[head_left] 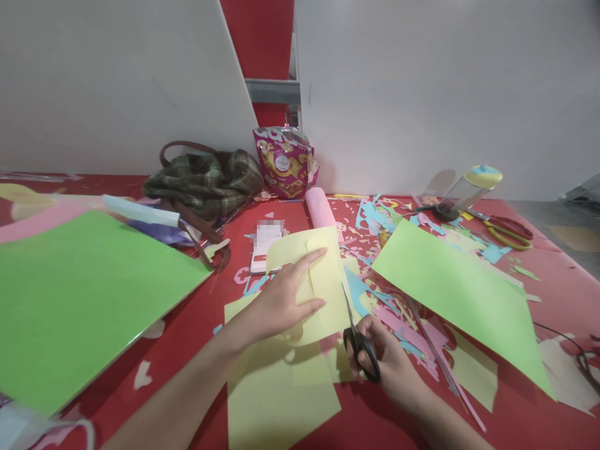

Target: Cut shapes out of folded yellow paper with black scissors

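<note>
My left hand (285,294) holds a pale yellow sheet of paper (330,269), thumb and one finger spread over its face; the other fingers are hidden. A smaller yellow piece lies against that sheet under my finger. My right hand (382,350) grips black-handled scissors (356,344), whose blades point up and away at the sheet's right edge. Whether the blades are biting into the paper I cannot tell. Below the held sheet, more yellow paper (276,400) lies on the red table.
Green sheets lie at left (70,300) and right (459,294). Colourful paper scraps (394,312) litter the red table (173,356). Behind are a phone (266,247), pink roll (321,209), snack bag (284,162), plaid bag (206,178), clear bottle (469,187) and red-and-yellow-handled scissors (509,231).
</note>
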The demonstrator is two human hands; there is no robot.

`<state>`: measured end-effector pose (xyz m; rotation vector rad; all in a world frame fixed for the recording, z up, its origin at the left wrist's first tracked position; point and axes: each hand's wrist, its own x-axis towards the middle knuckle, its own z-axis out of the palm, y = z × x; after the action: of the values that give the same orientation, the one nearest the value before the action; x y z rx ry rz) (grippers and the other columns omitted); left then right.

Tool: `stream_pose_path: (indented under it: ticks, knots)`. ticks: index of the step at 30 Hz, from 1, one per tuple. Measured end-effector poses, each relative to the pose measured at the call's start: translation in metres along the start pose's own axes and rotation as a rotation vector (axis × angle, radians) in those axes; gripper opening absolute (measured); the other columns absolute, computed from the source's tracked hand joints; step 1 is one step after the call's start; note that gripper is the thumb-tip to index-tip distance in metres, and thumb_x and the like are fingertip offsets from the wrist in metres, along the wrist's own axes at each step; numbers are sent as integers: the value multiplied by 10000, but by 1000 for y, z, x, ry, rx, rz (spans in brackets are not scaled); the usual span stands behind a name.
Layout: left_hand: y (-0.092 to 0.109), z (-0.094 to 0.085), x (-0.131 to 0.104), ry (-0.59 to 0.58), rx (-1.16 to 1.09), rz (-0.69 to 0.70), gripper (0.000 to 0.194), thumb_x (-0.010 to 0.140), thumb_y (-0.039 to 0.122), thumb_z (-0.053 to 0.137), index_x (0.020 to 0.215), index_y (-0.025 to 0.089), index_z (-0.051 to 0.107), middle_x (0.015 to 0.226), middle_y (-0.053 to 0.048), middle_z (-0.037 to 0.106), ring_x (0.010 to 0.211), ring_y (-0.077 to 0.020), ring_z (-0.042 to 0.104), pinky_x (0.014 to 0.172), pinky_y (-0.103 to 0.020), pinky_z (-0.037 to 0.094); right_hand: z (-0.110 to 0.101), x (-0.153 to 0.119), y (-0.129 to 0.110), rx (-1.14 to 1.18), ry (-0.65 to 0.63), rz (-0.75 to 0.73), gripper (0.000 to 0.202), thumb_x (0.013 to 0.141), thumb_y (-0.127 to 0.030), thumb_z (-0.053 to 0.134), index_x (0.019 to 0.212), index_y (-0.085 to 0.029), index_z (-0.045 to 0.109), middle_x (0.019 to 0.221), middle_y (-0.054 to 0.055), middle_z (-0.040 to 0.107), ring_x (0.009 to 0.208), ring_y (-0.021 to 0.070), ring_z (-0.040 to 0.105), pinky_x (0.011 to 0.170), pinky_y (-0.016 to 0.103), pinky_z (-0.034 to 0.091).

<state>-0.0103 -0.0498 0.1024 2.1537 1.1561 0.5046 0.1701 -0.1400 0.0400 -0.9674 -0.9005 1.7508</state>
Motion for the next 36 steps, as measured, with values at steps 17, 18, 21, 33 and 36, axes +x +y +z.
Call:
stream_pose_path:
  ticks: [17,18,21,33,36]
  knots:
    - [1,-3,2,-43,-15,-8,457,731,248,527,1167,268,392,1196,28,477,1065,-190,435,906,-310,338,-1,0,2,22,-8,5,393,626,-447,636,728,-209,341,526,-81,440,424,46,427,417,158,314]
    - [1,-2,2,-44,-10,-8,459,731,250,526,1169,270,390,1199,30,475,1069,-192,431,907,-313,337,-2,0,4,26,-19,1,387,635,-448,629,742,-211,342,534,-78,441,428,48,426,421,162,312]
    - [1,-1,1,-57,2,-10,460,733,263,523,1172,275,388,1212,29,463,1082,-201,418,914,-326,327,-5,-1,7,40,-57,-24,383,651,-457,611,785,-218,343,577,-58,463,448,57,435,434,175,309]
    - [4,0,-2,-101,-8,46,522,724,274,526,1212,284,341,1237,15,436,1057,-185,445,895,-298,336,-7,-3,6,70,-107,-34,402,647,-517,574,810,-211,371,655,-15,472,523,92,421,485,220,319]
    - [5,1,-2,-111,-11,53,527,723,269,525,1214,290,335,1239,20,434,1053,-180,447,891,-293,340,-8,-3,8,68,-98,-36,395,651,-511,572,815,-211,374,669,-19,465,481,71,386,479,220,322]
